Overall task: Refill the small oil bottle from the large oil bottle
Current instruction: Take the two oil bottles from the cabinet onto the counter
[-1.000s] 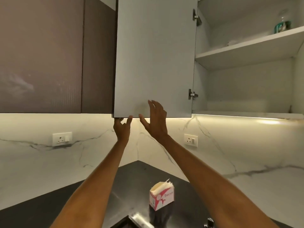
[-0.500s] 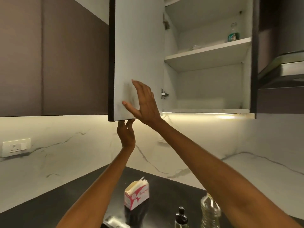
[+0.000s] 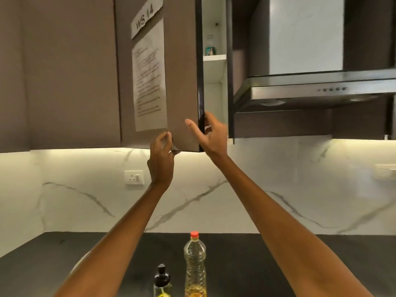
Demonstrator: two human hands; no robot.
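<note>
A tall clear large oil bottle (image 3: 195, 264) with a red cap stands on the black counter (image 3: 246, 264) at the bottom middle, holding a little yellow oil. Just left of it is the small oil bottle (image 3: 162, 281) with a black stopper. Both hands are raised far above them at an upper cabinet door (image 3: 182, 82). My left hand (image 3: 161, 159) pinches the door's bottom edge. My right hand (image 3: 209, 133) wraps the door's free right edge, thumb on the front, fingers behind.
The brown door carries a printed sheet and a "WS 14" label, and stands slightly ajar. Behind it a white shelf holds a small green-labelled bottle (image 3: 210, 49). A steel range hood (image 3: 310, 91) hangs at right. A wall socket (image 3: 134, 177) sits on the marble backsplash.
The cabinet door has swung from wide open to almost closed with both hands on it. The view has turned right, so the tissue box left the frame and both oil bottles came in.
</note>
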